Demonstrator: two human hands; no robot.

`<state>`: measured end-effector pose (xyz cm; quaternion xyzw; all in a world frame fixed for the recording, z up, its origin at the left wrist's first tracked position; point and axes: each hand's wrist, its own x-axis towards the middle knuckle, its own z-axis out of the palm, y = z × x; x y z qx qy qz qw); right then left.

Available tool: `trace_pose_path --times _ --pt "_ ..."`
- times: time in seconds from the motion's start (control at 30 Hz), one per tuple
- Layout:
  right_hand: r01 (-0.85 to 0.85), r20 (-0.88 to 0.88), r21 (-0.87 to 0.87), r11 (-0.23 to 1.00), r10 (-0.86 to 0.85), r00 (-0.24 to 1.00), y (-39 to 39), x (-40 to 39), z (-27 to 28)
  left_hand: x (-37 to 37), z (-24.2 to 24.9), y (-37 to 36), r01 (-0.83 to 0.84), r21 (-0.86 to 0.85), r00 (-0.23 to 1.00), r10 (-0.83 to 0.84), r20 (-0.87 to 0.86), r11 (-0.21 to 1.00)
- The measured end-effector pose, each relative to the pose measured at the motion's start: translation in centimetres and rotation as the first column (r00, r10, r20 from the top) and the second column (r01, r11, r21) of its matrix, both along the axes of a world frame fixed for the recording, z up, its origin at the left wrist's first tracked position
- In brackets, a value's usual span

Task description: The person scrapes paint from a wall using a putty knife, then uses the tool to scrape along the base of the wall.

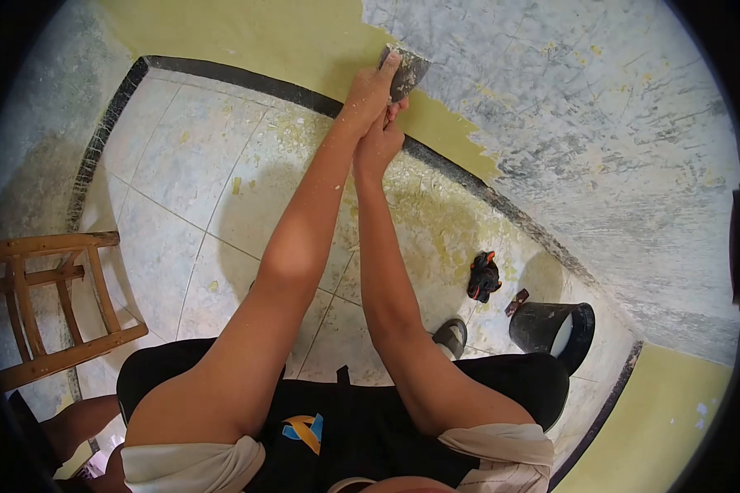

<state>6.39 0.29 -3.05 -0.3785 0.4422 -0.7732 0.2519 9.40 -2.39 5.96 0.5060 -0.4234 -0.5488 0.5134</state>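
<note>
Clamped on flat grey metal scraper (411, 76): L hand (371, 92) up top & R hand (379, 148) just below, nr ragged yellow-green wall paint (440, 125).

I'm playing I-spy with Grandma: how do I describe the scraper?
Find the wall where its yellow-green paint ends raggedly. At that edge, spot the left hand. Its thumb lies on the scraper: unlike the paler wall, it's a flat, dark blade.

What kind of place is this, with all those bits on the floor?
It looks like an indoor room, maybe one under renovation: yellow paint is missing from much of the wall, and flakes litter the tiled floor.
</note>
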Motion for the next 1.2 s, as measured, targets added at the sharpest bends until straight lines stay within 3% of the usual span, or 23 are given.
trace_pose_path --times 0.03,0.1,0.23,0.3,0.37,0.43,0.5,0.63,0.73,0.8,0.87,0.93,1.13,1.2 --pt "-0.003 0.002 -0.008 1.000 0.003 1.000 0.6 -0.2 1.5 -0.2 -0.6 -0.4 0.000 -0.012 0.998 -0.001 -0.061 1.000" --pt "-0.264 0.097 0.276 0.924 0.247 0.964 2.8 -1.4 3.9 -0.4 -1.1 -0.5 0.001 -0.027 0.992 -0.004 -0.124 1.000" --pt "-0.213 0.046 0.296 0.931 0.209 0.977 2.0 -1.5 2.9 -0.7 -0.5 -0.5 -0.022 -0.032 0.998 0.020 -0.063 0.999" --pt "-0.219 0.083 0.186 0.958 0.207 0.975 1.4 -0.8 2.8 -0.4 -0.1 -0.7 -0.035 -0.027 0.998 0.034 -0.047 0.999" --pt "-0.256 0.118 0.244 0.936 0.233 0.965 1.9 -0.7 3.3 -0.2 0.2 -0.3 -0.043 -0.025 0.999 0.043 -0.011 0.999" --pt "-0.288 0.146 0.302 0.909 0.255 0.956 2.5 -0.9 2.9 -0.3 -0.7 -0.4 -0.032 -0.032 0.999 0.032 -0.019 0.999" --pt "-0.267 0.115 0.211 0.940 0.247 0.962 1.8 -0.5 2.7 0.1 -0.6 -0.9 -0.033 -0.068 0.999 0.031 -0.026 0.997" --pt "-0.279 0.179 0.203 0.939 0.244 0.953 1.7 -0.5 2.7 0.2 -0.7 -0.7 0.014 -0.038 0.998 -0.016 -0.063 0.999" --pt "-0.233 0.105 0.219 0.948 0.214 0.971 0.7 -1.1 2.4 0.1 0.2 -0.5 0.020 -0.033 0.997 -0.022 -0.071 0.999" --pt "-0.088 -0.088 0.155 0.984 0.103 0.991 -0.3 -1.6 3.4 0.2 1.4 -0.9 0.008 -0.020 0.997 -0.009 -0.083 1.000" --pt "-0.089 -0.150 0.172 0.981 0.115 0.982 -1.5 -1.8 2.7 -0.1 2.0 -1.8 -0.062 -0.098 0.979 0.042 -0.200 0.993" --pt "-0.094 -0.209 0.160 0.983 0.127 0.970 -1.8 -1.9 3.0 -0.1 1.6 -1.9 -0.051 -0.089 0.981 0.033 -0.193 0.995" --pt "-0.142 -0.004 0.260 0.955 0.148 0.989 1.3 -0.9 -0.4 0.0 -3.2 -1.1 -0.020 0.020 0.989 0.023 -0.147 1.000" --pt "-0.201 0.094 0.405 0.892 0.178 0.980 1.6 -1.0 -2.6 -0.2 -4.2 -0.5 -0.019 0.051 0.982 0.028 -0.185 0.999"
